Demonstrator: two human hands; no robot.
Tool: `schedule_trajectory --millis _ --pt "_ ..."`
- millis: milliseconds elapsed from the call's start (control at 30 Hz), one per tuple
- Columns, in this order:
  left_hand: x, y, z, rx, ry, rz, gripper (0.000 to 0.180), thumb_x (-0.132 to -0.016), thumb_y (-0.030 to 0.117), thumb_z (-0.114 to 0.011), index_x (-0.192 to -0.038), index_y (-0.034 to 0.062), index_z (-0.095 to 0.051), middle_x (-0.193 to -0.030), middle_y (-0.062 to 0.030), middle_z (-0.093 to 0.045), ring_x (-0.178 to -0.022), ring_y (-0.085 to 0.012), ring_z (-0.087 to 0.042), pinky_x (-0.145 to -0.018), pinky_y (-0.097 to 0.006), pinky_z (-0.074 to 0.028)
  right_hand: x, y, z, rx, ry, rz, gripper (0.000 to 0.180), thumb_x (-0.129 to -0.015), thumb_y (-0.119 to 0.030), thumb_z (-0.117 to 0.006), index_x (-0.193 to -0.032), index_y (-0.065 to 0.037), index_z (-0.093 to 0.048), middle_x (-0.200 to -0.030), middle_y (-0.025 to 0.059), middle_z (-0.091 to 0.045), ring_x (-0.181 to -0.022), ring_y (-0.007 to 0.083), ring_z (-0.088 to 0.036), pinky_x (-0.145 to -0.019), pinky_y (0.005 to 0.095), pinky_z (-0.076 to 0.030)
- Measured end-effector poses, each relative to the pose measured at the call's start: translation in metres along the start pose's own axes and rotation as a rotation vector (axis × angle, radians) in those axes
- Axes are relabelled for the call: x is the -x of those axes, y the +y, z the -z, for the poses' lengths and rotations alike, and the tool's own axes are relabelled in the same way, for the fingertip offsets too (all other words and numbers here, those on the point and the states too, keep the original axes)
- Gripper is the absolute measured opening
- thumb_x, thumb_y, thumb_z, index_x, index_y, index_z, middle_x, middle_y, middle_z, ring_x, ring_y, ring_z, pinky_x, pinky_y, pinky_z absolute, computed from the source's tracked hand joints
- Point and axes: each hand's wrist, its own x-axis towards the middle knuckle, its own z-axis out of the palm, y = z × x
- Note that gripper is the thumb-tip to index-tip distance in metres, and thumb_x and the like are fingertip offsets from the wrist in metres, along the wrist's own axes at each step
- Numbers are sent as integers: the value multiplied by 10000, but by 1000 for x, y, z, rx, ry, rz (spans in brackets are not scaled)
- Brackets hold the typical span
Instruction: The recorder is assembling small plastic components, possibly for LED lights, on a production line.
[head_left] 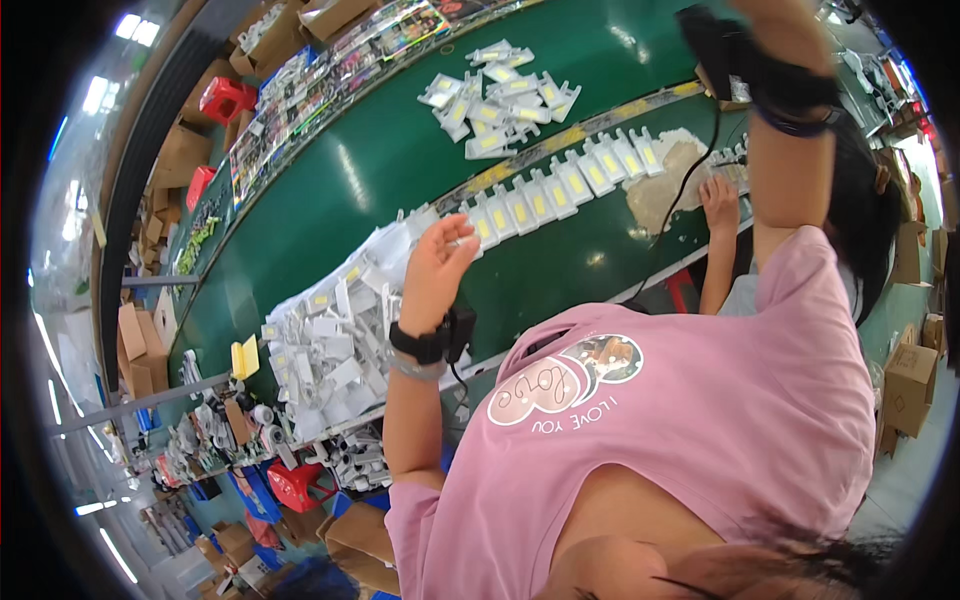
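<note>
My left hand [438,268] hovers at the left end of a row of white plastic lamp pieces [577,183], each with a yellow rectangle on it. Its fingers are loosely curled, with the thumb apart, and I see nothing between them. Just left of that hand, a large heap of similar white pieces [335,350] lies on the green work surface [350,215]. My right arm reaches up at the upper right. Only the base of my right hand [785,35], above a black wrist strap, shows; the fingers are cut off by the frame's top edge.
Another loose pile of white pieces [500,95] lies beyond the row. A co-worker's hand [720,205] rests near a worn beige patch [660,190] on the right. A black cable [690,175] crosses there. Printed packages [330,80] line the far side; a yellow block [244,357] stands left.
</note>
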Motion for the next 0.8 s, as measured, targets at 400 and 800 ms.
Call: schedule_trajectory --millis 400,800 --pt "-231 -81 -11 -277 310 705 386 -753 316 -678 -941 -13 -603 -872 -116 -589 -754 -241 -565 -607 -420 -493 255 273 -94 48 -507 -1665 416 -745 -335 -608 -935 36 -626 -870 162 -647 -715 269 -641 -557 365 -508" --pt "-83 -144 -35 -1072 466 172 701 -732 231 -677 -1260 -102 -357 -1307 -265 -393 -1224 -396 -364 -1026 -439 -289 267 130 -200 614 -351 -1103 611 -704 -269 -704 -1265 -201 -472 -1340 87 -407 -1308 324 -276 -979 659 -192"
